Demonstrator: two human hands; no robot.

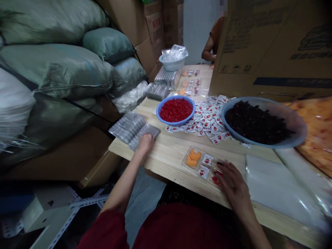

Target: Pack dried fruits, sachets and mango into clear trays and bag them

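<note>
My left hand (146, 142) is closed at the edge of a clear plastic tray (152, 130), beside a row of stacked clear trays (128, 128) at the table's left corner. My right hand (234, 183) is open, fingers stretched over the right end of a filled clear tray (184, 162). That tray holds orange pieces (193, 158) at its left and two white printed sachets (207, 159) in the middle. Red pieces (215, 179) and something dark show at its right end, partly under my fingers.
A blue bowl of red pieces (176, 110), a pile of sachets (209, 114) and a large basin of dark pieces (259, 121) stand behind. Clear plastic bags (275, 183) lie right. A cardboard box (269, 52) partly hides another person (211, 45). Sacks (59, 65) are piled left.
</note>
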